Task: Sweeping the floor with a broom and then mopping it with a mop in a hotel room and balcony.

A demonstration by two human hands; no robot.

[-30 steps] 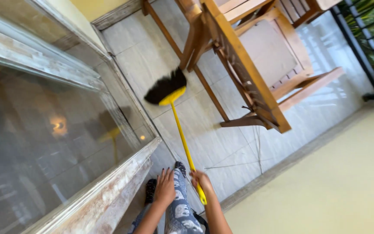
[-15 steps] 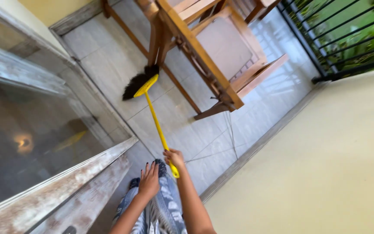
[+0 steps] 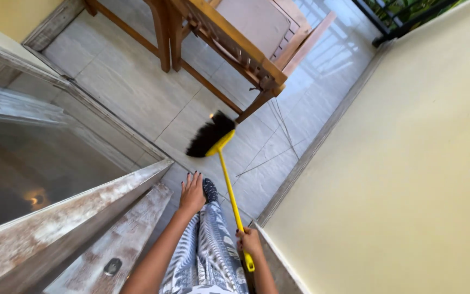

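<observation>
Right hand [image 3: 250, 242]: closed around yellow broom handle [image 3: 229, 190].
Left hand [image 3: 192, 193]: fingers spread, empty, apparently just above patterned knee [image 3: 209, 239].
Bristles [image 3: 209, 134]: black, on tiled floor [image 3: 131, 92] beside wooden chair [image 3: 229, 43].

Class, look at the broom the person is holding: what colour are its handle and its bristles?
The broom has a yellow handle and black bristles, seen in the head view, its only view.

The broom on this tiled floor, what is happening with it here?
A person holds a yellow-handled broom in the right hand, which grips the handle near its upper end. The black bristles rest on the pale floor tiles, close to a wooden chair. The left hand is open and holds nothing. A weathered glass door stands at the person's left.
</observation>
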